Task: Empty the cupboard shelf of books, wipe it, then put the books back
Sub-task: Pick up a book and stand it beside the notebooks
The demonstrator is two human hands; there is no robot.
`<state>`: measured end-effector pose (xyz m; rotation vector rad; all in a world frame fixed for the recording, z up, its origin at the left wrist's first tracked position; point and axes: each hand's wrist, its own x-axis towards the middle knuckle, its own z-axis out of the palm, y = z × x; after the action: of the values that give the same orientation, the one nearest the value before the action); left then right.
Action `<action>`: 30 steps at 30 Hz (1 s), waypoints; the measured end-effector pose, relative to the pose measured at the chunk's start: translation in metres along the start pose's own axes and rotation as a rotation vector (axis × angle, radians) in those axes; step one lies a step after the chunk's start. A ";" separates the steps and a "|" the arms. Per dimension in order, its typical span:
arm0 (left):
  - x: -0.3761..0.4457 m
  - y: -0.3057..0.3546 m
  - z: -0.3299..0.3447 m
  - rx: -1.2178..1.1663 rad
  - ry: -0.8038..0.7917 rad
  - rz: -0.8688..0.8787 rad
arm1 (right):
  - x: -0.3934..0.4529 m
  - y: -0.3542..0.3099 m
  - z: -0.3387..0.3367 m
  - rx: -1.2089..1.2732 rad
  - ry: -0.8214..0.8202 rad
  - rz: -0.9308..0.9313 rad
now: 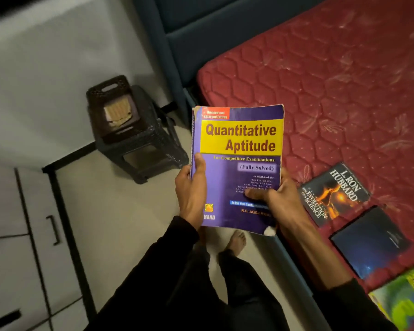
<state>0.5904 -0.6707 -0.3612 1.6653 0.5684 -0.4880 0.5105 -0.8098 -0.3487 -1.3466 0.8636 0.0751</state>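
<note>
Cupboard drawers with a dark handle stand at the far left, and beside them, near the wall, a dark plastic stool stands on the floor. In the middle, the purple and yellow book is held upright over the floor, just beside the bed edge, its long axis running away from the person and its cover facing the camera. The left hand grips the spine side, thumb laid on the cover and the other fingers hidden behind. The right hand pinches the lower right corner, thumb on the cover, the other fingers curled behind. To the right lies the red mattress, and on it three books are already set down in a row near the edge: the volcano book, then the dark blue book, then the green book at the corner of the view. I judge the book goes onto the mattress next; free space lies to the right and ahead of the hands, beyond the volcano book, so the right hand is nearer to that place.
</note>
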 end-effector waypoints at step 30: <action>-0.197 -0.079 -0.322 -0.558 0.754 -0.024 | -0.224 0.045 0.211 -0.527 -0.768 -0.509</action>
<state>0.3878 -0.3617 -0.2508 1.2584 1.1535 0.3019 0.4363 -0.5206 -0.2620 -1.8030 -0.1764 0.4133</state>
